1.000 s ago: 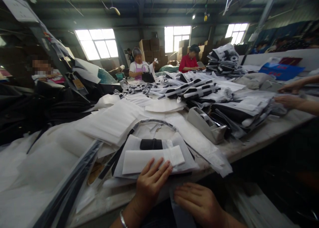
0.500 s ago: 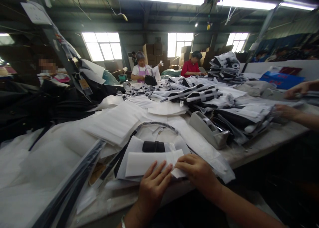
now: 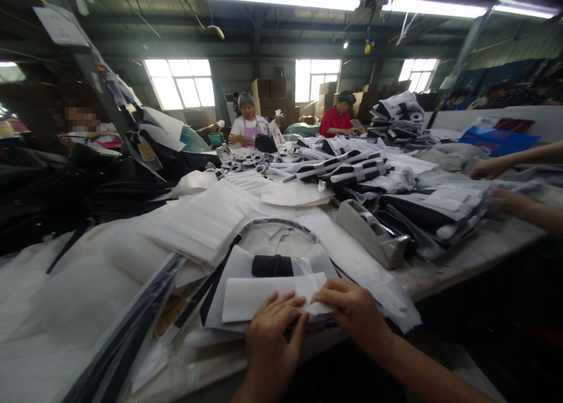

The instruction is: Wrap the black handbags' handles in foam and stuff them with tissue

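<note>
A handbag [image 3: 213, 300] lies on the table in front of me, its body largely wrapped in white sheeting and its dark handle [image 3: 281, 220] arched away from me. A black strap tab [image 3: 272, 266] shows near its top. Across its lower front lies a folded white foam sheet [image 3: 255, 296]. My left hand [image 3: 275, 329] rests on the sheet's lower edge, fingers bent and a gap between thumb and palm. At the sheet's right end, my right hand [image 3: 352, 306] pinches its edge, with the fingertips partly hidden.
A grey tape dispenser [image 3: 372, 233] stands right of the bag. White foam sheets [image 3: 202, 215] are stacked behind it. Plastic-covered dark straps [image 3: 127, 332] lie at left. Wrapped bags [image 3: 431, 209] pile up at right, beside a co-worker's hands [image 3: 488, 168]. Other people sit across the table.
My left hand's fingers have bent and its thumb has come in toward the index finger. My right hand has shifted slightly right along the foam sheet. The co-worker's far hand has moved left.
</note>
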`<move>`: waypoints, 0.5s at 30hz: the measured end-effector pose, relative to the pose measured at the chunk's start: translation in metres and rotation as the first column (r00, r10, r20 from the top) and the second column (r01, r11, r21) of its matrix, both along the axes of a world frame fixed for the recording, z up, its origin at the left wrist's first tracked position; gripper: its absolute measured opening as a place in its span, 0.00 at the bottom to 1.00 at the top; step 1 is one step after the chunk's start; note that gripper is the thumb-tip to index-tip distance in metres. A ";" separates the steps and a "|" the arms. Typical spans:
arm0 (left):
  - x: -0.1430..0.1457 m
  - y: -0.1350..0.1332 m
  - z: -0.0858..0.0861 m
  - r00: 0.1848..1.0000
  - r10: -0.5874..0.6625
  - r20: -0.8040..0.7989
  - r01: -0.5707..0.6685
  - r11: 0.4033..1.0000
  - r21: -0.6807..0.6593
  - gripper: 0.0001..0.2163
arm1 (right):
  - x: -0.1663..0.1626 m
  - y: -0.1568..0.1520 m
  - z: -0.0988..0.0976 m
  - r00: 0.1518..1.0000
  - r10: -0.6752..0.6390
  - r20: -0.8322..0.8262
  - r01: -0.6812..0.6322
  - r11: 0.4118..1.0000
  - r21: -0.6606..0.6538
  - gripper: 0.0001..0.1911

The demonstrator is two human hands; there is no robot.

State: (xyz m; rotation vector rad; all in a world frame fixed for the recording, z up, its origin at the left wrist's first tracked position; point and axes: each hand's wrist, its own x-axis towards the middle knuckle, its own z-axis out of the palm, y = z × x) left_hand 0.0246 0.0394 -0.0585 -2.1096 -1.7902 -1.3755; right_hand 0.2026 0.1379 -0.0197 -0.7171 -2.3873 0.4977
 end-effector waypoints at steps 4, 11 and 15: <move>-0.001 0.001 0.002 1.000 0.005 -0.006 -0.005 0.999 -0.033 0.06 | -0.001 0.001 0.001 1.000 -0.009 0.022 0.009 1.000 -0.005 0.13; 0.011 0.004 0.016 0.996 0.089 -0.030 -0.090 0.996 -0.020 0.06 | -0.008 0.002 0.003 0.994 -0.083 0.071 0.086 0.995 -0.049 0.11; 0.011 0.007 0.013 0.989 0.140 -0.044 -0.140 0.990 0.008 0.06 | -0.010 0.002 -0.002 0.989 -0.125 0.073 0.130 0.989 -0.065 0.15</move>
